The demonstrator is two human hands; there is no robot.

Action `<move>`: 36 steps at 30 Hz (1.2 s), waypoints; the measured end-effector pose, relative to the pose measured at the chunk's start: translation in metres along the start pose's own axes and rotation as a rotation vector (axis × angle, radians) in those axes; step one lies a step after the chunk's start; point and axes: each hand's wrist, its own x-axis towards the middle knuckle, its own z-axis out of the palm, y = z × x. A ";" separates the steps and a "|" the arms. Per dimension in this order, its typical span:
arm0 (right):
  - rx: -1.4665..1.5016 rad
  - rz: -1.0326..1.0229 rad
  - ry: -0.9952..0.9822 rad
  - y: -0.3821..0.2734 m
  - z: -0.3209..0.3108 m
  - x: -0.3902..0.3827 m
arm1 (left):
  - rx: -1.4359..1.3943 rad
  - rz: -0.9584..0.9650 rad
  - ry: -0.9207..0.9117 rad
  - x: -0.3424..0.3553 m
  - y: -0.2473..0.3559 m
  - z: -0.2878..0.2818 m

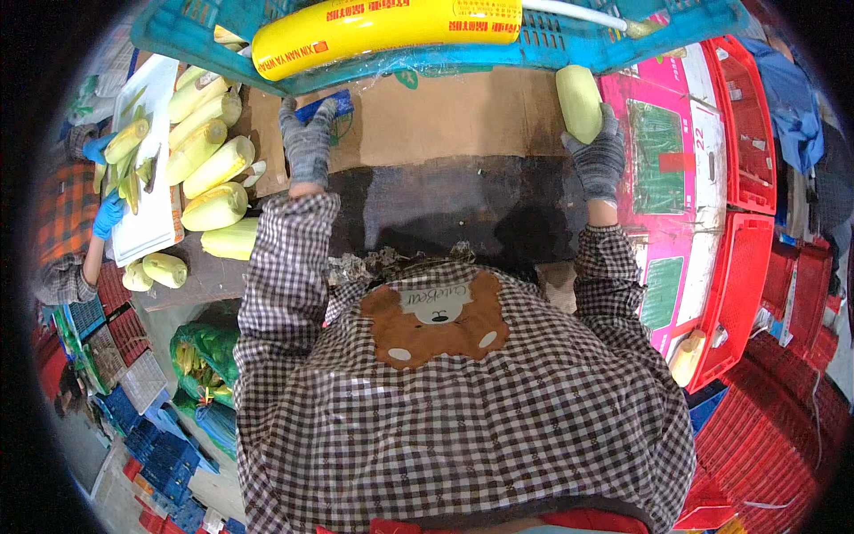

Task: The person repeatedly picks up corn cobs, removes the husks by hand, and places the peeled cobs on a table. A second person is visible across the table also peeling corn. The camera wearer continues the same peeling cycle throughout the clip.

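Note:
My right hand point(598, 160), in a grey knit glove, grips the lower end of a pale green ear of corn point(580, 100). That ear stands out past the fingers toward the teal crate, at the right of the brown cardboard point(436, 120). My left hand point(307, 144), gloved the same way, is over the cardboard's left part with thumb and fingers apart and nothing seen in it. Beside its fingertips is a blue patch point(334, 104). Several ears of corn in pale husks point(213, 165) lie in a row to its left.
A teal crate point(574, 53) with a yellow roll of wrap point(382, 34) spans the far side. Pink boxes point(627, 214) and red crates point(734, 294) line the right. At left, a co-worker's blue-gloved hands point(108, 216) work over a white board point(156, 200).

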 end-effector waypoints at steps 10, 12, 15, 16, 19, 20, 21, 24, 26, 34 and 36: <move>0.383 -0.289 -0.116 -0.084 0.040 0.015 | 0.103 -0.071 -0.222 0.029 0.007 0.009; 0.958 -0.071 -0.287 -0.099 0.063 0.029 | 0.244 -0.249 -0.227 0.026 0.009 0.002; 1.509 0.120 -0.473 -0.116 0.089 0.041 | 0.220 -0.266 -0.336 0.011 0.011 -0.015; 1.640 0.154 -0.520 -0.118 0.093 0.041 | 0.176 -0.245 -0.354 0.003 0.011 -0.020; 1.083 0.233 -0.817 -0.115 0.090 0.029 | 0.189 -0.240 -0.410 -0.022 0.020 -0.032; 0.996 0.233 -0.747 -0.112 0.085 0.020 | 0.174 -0.233 -0.434 -0.032 0.024 -0.036; 0.955 0.260 -0.773 -0.106 0.078 0.012 | 0.158 -0.227 -0.458 -0.040 0.027 -0.040; 0.848 0.220 -0.825 -0.084 0.046 -0.013 | 0.086 -0.214 -0.414 -0.061 0.031 -0.052; 0.734 0.091 -0.833 -0.070 0.021 -0.033 | 0.019 -0.161 -0.500 -0.070 0.027 -0.061; 0.504 -0.066 -0.920 -0.032 -0.035 -0.119 | 0.310 -0.142 -0.363 -0.163 -0.021 -0.098; 0.486 -0.025 -0.970 -0.023 -0.031 -0.142 | 0.378 -0.222 -0.358 -0.189 -0.038 -0.106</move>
